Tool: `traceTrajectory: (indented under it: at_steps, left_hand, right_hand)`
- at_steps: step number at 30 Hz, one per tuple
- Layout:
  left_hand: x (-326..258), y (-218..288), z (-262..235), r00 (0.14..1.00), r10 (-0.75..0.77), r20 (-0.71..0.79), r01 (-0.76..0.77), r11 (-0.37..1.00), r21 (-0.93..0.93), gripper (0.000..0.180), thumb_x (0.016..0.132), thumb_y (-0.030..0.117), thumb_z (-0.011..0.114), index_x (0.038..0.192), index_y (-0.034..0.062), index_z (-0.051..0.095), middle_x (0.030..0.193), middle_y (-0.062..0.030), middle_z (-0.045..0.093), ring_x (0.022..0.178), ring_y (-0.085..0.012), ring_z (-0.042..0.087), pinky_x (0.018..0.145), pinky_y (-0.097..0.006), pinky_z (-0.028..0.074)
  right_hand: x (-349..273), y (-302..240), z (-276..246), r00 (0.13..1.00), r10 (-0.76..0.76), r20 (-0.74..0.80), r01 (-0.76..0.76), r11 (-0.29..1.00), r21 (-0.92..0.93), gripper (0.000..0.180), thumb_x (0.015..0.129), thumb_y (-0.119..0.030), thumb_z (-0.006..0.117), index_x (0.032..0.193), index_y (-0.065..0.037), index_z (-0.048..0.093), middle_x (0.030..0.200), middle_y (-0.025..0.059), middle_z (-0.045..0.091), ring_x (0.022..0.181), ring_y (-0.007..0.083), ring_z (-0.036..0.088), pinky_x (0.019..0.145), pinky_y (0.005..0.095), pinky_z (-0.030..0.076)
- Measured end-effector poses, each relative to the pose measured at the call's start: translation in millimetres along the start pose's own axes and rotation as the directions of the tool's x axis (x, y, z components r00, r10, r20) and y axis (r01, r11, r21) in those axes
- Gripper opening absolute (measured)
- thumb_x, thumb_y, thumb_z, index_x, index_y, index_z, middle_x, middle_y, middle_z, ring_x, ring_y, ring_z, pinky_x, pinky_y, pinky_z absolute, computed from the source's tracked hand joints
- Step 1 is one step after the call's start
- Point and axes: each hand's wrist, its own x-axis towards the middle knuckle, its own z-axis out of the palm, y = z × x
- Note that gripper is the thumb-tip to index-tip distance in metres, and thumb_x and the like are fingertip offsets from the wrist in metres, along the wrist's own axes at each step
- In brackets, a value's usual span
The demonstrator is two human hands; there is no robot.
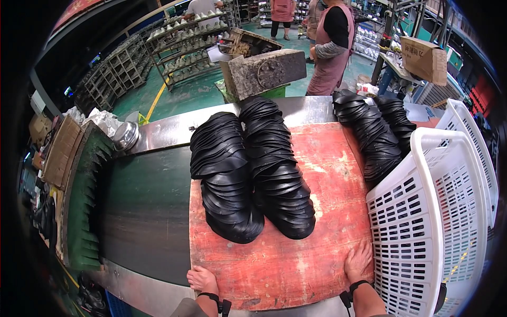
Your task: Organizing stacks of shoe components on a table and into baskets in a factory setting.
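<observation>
A worn red wooden board [285, 269] lies across the metal-edged bench in front of me. At its near left corner my left hand [202, 280] is closed over the edge, with the fingers bent. My right hand [359, 260] rests flat near the board's right edge, close to a white basket, its fingers stretched forward. Two long rows of thin, black, rounded sheets, overlapping like shoe soles, lie on the board: the left row [224, 174] and the right row [277, 174]. Neither hand touches them. Both wrists wear black bands.
White slotted baskets [406, 232] stand at the right. Behind them lie more black sheets [369, 137]. A dark green belt [142, 206] runs left of the board, toward a fringed green flap [84, 211]. Beyond the bench are a grey block [269, 71], shoe racks [190, 50] and a person in pink [332, 53].
</observation>
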Motion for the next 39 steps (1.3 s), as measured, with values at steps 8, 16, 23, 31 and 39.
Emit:
traceTrajectory:
  at_steps: [8, 16, 23, 31, 39]
  left_hand:
    - [1.4, -0.1, 3.0, 1.000, -0.011, -0.004, 0.011, 1.000, 0.006, 0.045, 0.106, 0.042, 0.041, 0.113, 0.0033, 0.061, 0.118, -0.0154, 0.064, 0.112, -0.0343, 0.062, 0.093, -0.053, 0.048]
    - [2.6, -1.9, 6.1, 1.000, -0.008, -0.003, 0.008, 1.000, 0.013, 0.044, 0.105, 0.043, 0.041, 0.112, 0.0038, 0.061, 0.116, -0.0150, 0.064, 0.111, -0.0340, 0.063, 0.093, -0.053, 0.048]
    - [0.2, 1.4, 1.2, 1.000, -0.012, 0.005, 0.012, 1.000, 0.013, 0.044, 0.106, 0.043, 0.040, 0.112, 0.0038, 0.061, 0.117, -0.0147, 0.063, 0.112, -0.0340, 0.062, 0.093, -0.053, 0.048]
    - [0.2, 1.0, -3.0, 1.000, -0.015, 0.025, 0.015, 1.000, 0.003, 0.045, 0.106, 0.042, 0.040, 0.114, 0.0034, 0.061, 0.118, -0.0150, 0.063, 0.114, -0.0341, 0.061, 0.095, -0.053, 0.047]
    - [0.5, 1.0, -0.2, 1.000, -0.017, 0.015, 0.017, 1.000, 0.010, 0.043, 0.105, 0.042, 0.042, 0.113, 0.0037, 0.061, 0.118, -0.0147, 0.064, 0.113, -0.0338, 0.062, 0.094, -0.053, 0.047]
  right_hand:
    - [0.1, 2.7, 3.9, 1.000, 0.008, 0.016, -0.008, 1.000, 0.003, 0.066, 0.097, -0.030, 0.057, 0.155, -0.006, 0.039, 0.160, 0.0219, 0.036, 0.148, 0.0413, 0.032, 0.120, 0.0555, 0.025]
    - [-0.5, 3.8, 5.9, 1.000, 0.009, 0.013, -0.009, 1.000, -0.009, 0.066, 0.096, -0.029, 0.057, 0.156, -0.006, 0.039, 0.160, 0.0218, 0.035, 0.148, 0.0412, 0.031, 0.121, 0.0557, 0.025]
    - [0.1, 5.2, 6.8, 1.000, 0.019, 0.014, -0.019, 1.000, 0.008, 0.065, 0.096, -0.034, 0.056, 0.153, -0.005, 0.042, 0.159, 0.0223, 0.036, 0.149, 0.0401, 0.030, 0.121, 0.0565, 0.024]
    - [-0.3, 3.0, 4.9, 0.999, 0.017, 0.028, -0.017, 1.000, -0.004, 0.066, 0.097, -0.030, 0.056, 0.156, -0.007, 0.038, 0.160, 0.0212, 0.034, 0.148, 0.0410, 0.031, 0.121, 0.0554, 0.024]
    - [-0.4, 3.7, 5.8, 1.000, 0.018, 0.019, -0.018, 1.000, 0.013, 0.066, 0.096, -0.034, 0.056, 0.154, -0.005, 0.041, 0.159, 0.0228, 0.037, 0.149, 0.0407, 0.030, 0.121, 0.0566, 0.023]
